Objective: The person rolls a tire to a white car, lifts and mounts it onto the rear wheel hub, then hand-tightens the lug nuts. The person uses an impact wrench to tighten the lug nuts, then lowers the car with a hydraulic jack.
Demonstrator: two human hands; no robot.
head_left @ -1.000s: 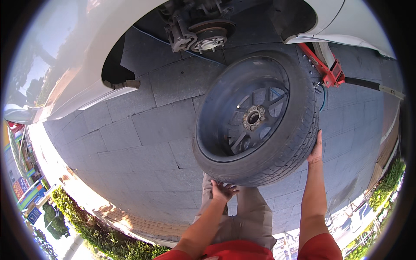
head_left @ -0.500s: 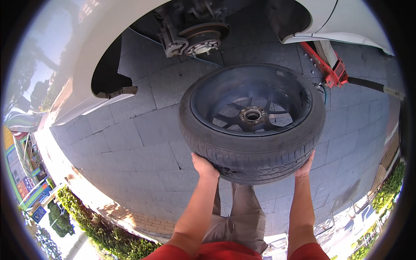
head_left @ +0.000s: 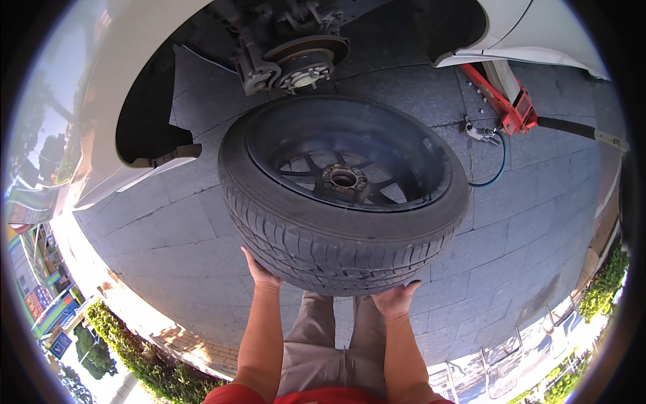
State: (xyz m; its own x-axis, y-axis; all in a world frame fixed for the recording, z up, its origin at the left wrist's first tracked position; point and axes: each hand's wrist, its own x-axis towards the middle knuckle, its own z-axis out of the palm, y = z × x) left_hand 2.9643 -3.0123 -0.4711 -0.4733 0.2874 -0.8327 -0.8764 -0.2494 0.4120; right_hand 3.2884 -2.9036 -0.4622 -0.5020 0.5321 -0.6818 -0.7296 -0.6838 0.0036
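I hold a car wheel, a black tyre point(head_left: 336, 252) on a dark spoked rim point(head_left: 410, 161), above the paving and tilted so that the hollow inner side of the rim faces up. My left hand point(head_left: 259, 268) grips the underside of the tread at the lower left; its fingers are partly hidden. My right hand point(head_left: 397, 299) supports the tread from below at the lower right, its fingers mostly under the tyre. Beyond the wheel, inside a white car's wheel arch, are a brake disc point(head_left: 306, 50) with bare studs and a caliper point(head_left: 252, 71).
The white car body point(head_left: 101, 81) spans the top. At right a red floor jack point(head_left: 518, 114) with a long handle point(head_left: 572, 128) stands by an air tool point(head_left: 478, 131) with a blue hose and small nuts on the paving point(head_left: 168, 209). A hedge point(head_left: 141, 343) runs along the lower left.
The wheel has moved left and turned to lie more level, with its upper edge nearer the brake disc. My hands have shifted left with it, the right one down under the tread.
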